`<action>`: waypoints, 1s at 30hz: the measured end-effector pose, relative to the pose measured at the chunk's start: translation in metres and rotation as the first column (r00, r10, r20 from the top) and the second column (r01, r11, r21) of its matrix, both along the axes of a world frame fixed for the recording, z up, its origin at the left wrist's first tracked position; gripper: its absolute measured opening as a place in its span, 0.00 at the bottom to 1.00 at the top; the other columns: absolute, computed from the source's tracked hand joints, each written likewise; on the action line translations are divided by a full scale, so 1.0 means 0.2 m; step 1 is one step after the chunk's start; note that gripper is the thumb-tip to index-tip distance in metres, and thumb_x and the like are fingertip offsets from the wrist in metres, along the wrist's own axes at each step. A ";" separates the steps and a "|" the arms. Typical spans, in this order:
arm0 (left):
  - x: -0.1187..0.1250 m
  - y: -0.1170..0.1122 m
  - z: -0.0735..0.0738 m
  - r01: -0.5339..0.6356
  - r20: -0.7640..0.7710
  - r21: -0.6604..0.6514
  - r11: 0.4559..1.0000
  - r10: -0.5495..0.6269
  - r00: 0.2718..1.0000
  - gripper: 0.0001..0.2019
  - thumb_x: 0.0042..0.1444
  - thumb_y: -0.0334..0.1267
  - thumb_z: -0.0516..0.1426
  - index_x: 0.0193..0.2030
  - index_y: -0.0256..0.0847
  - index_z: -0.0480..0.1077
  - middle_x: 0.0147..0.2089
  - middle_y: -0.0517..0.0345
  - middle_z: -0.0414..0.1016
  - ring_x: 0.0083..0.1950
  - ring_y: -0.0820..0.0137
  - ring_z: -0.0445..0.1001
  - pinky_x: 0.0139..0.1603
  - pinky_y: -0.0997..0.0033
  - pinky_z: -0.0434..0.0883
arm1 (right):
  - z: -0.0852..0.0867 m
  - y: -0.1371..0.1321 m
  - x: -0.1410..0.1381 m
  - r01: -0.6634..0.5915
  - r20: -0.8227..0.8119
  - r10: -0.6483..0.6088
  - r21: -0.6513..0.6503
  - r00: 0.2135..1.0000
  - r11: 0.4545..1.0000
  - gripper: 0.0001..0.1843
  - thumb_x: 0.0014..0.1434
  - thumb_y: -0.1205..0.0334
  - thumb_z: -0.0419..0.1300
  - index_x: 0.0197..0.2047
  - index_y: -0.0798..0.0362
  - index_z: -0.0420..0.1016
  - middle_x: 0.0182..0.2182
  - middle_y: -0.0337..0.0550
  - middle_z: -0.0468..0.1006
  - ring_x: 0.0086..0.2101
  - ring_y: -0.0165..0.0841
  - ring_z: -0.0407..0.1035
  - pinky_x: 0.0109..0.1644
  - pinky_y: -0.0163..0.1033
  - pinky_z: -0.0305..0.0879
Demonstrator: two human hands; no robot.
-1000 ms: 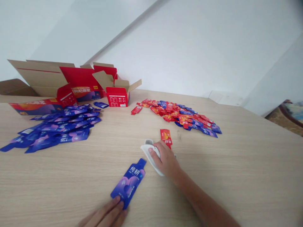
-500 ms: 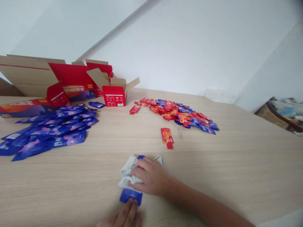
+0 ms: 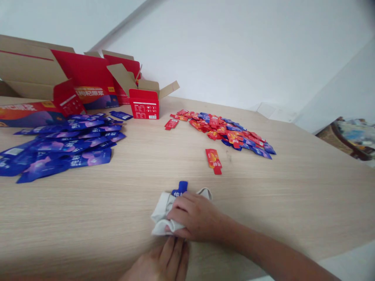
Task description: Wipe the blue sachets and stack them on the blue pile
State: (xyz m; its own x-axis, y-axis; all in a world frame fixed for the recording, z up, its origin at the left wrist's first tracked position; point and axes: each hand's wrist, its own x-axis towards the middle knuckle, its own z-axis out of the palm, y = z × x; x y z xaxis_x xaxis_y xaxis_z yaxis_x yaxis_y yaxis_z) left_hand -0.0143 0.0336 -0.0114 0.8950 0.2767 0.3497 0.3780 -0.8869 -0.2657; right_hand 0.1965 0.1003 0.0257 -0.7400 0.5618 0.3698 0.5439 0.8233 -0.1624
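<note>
My right hand (image 3: 195,214) is closed on a crumpled white cloth (image 3: 162,210), pressing it onto a blue sachet (image 3: 177,192) that lies on the table. The sachet's narrow top end pokes out past the far side of the cloth; its middle is covered. Close against the cloth's near edge is my left hand (image 3: 166,257), its fingers stretched together over the sachet's near end, which they hide. A single red sachet (image 3: 213,160) lies a little beyond, to the right of the cloth.
Blue-purple sachets (image 3: 64,146) are heaped at the left. Behind them stand opened red cartons (image 3: 145,103) with raised flaps. A mixed pile of red and blue sachets (image 3: 225,130) lies toward the back right, near the white wall (image 3: 234,50). The wooden table (image 3: 278,203) extends right.
The blue sachet has slid forward under the cloth, so more of its far end shows. My left hand has moved forward up to the cloth. The view has tilted down slightly.
</note>
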 end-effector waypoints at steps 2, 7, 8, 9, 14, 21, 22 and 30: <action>0.00 -0.01 -0.01 -0.002 -0.027 -0.039 0.999 0.001 1.000 0.20 0.67 0.39 0.58 0.61 0.29 0.72 0.55 0.37 0.81 0.55 0.55 0.81 0.51 0.63 0.77 | -0.05 0.06 0.00 0.025 0.010 -0.025 -0.008 1.000 1.000 0.16 0.72 0.48 0.57 0.46 0.50 0.77 0.41 0.45 0.79 0.42 0.37 0.72 0.47 0.41 0.69; 0.00 0.01 0.01 0.026 -0.053 -0.062 0.998 -0.030 0.998 0.26 0.69 0.51 0.55 0.60 0.27 0.72 0.55 0.35 0.81 0.56 0.53 0.81 0.51 0.63 0.77 | 0.04 0.34 0.07 0.251 0.090 -0.250 -0.001 0.964 0.968 0.14 0.73 0.53 0.56 0.50 0.53 0.77 0.46 0.52 0.79 0.46 0.41 0.72 0.54 0.46 0.69; -0.01 0.02 0.01 0.040 -0.051 -0.047 0.998 -0.042 0.998 0.26 0.69 0.51 0.55 0.60 0.28 0.72 0.55 0.36 0.81 0.55 0.55 0.81 0.50 0.64 0.77 | 0.07 0.35 0.08 0.287 0.072 -0.286 0.004 0.955 0.958 0.13 0.74 0.54 0.56 0.50 0.53 0.77 0.47 0.52 0.78 0.47 0.41 0.72 0.54 0.46 0.68; -0.01 0.02 0.01 0.045 -0.044 -0.032 0.998 -0.047 0.998 0.25 0.70 0.50 0.55 0.60 0.28 0.73 0.54 0.37 0.81 0.55 0.55 0.81 0.49 0.65 0.77 | 0.11 0.33 0.09 0.312 0.026 -0.312 0.009 0.950 0.950 0.13 0.74 0.55 0.55 0.51 0.53 0.76 0.47 0.52 0.78 0.47 0.40 0.72 0.55 0.46 0.68; -0.01 -0.01 -0.01 -0.011 0.001 -0.003 1.000 0.011 1.000 0.17 0.66 0.36 0.58 0.59 0.32 0.74 0.53 0.43 0.83 0.51 0.58 0.83 0.48 0.64 0.77 | 0.09 0.00 0.01 0.138 -0.102 -0.138 -0.002 0.985 0.990 0.13 0.74 0.53 0.54 0.48 0.51 0.76 0.43 0.46 0.79 0.45 0.37 0.72 0.51 0.42 0.67; -0.03 0.00 0.00 0.034 -0.030 0.013 0.999 -0.034 0.999 0.18 0.67 0.36 0.56 0.60 0.30 0.73 0.56 0.40 0.81 0.56 0.57 0.81 0.51 0.65 0.76 | -0.03 0.19 0.05 0.210 0.047 -0.207 -0.061 0.977 0.976 0.13 0.73 0.50 0.58 0.49 0.50 0.77 0.46 0.48 0.80 0.47 0.41 0.70 0.55 0.49 0.64; -0.03 0.01 0.01 0.047 -0.027 0.023 0.999 -0.047 0.999 0.18 0.67 0.36 0.56 0.61 0.31 0.73 0.56 0.41 0.81 0.55 0.58 0.81 0.51 0.66 0.76 | 0.00 0.25 0.07 0.256 0.059 -0.253 -0.049 0.966 0.965 0.13 0.73 0.52 0.57 0.49 0.51 0.77 0.46 0.49 0.80 0.47 0.42 0.69 0.56 0.50 0.64; -0.05 0.01 -0.02 0.028 0.049 0.020 0.999 -0.029 0.998 0.17 0.68 0.35 0.54 0.61 0.36 0.73 0.56 0.47 0.82 0.55 0.62 0.81 0.53 0.68 0.75 | 0.08 0.03 -0.01 0.195 -0.109 -0.192 0.016 0.975 0.981 0.11 0.74 0.56 0.53 0.49 0.52 0.73 0.43 0.47 0.79 0.45 0.40 0.70 0.52 0.46 0.66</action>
State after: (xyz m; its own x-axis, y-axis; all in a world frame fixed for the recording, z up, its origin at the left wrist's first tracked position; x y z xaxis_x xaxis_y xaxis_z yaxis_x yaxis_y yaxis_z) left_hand -0.0234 0.0363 -0.0146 0.8839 0.2442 0.3988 0.3659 -0.8922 -0.2647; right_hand 0.1942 0.1063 0.0423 -0.5737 0.6793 0.4576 0.6741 0.7090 -0.2073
